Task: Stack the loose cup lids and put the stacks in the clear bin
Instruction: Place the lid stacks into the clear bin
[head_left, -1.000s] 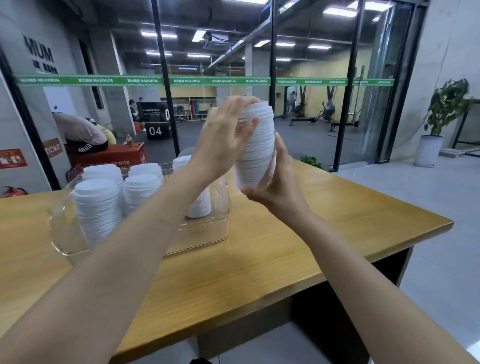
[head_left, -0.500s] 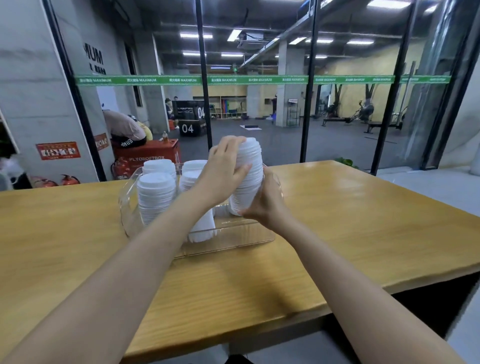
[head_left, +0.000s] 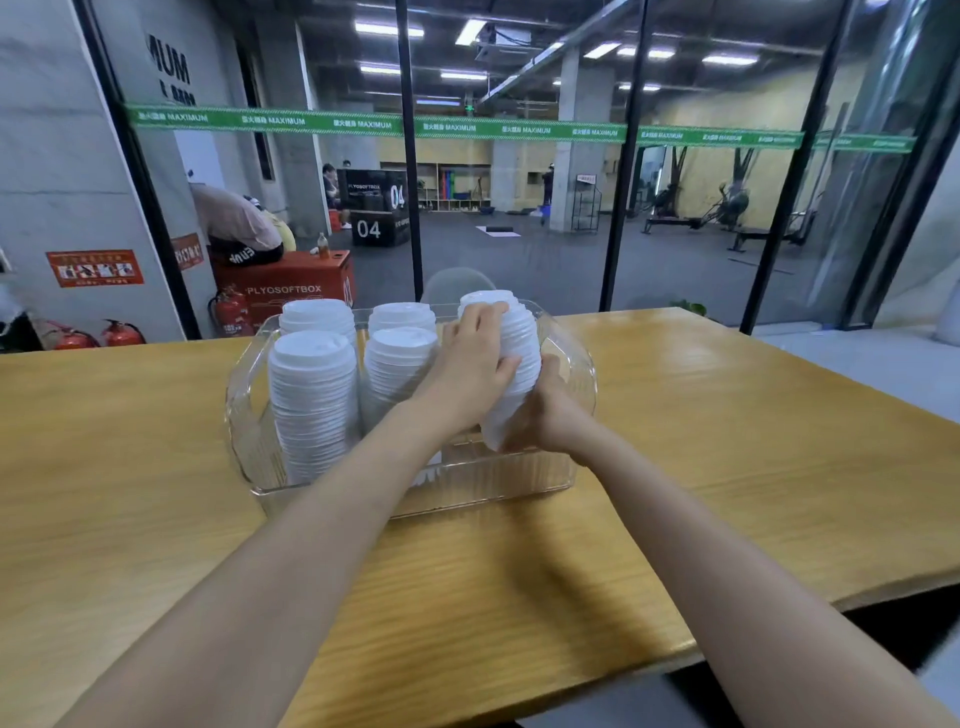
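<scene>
A tall stack of white cup lids (head_left: 522, 343) is inside the right end of the clear bin (head_left: 576, 364), tilted slightly. My left hand (head_left: 475, 358) wraps its fingers round the stack's upper part from the left. My right hand (head_left: 545, 421) grips the stack's lower end from the right and below. Several other white lid stacks (head_left: 311, 395) stand upright in the left and middle of the bin. The bottom of the held stack is hidden behind my hands.
The bin sits on a wooden table (head_left: 727, 441) whose near edge runs across the lower right. Behind the table is a glass wall (head_left: 519, 208) with black posts, and fire extinguishers (head_left: 122, 332) stand at the left.
Both hands have lowered the lid stack from mid-air above the table down into the right end of the bin. The view has shifted so the bin now lies centred.
</scene>
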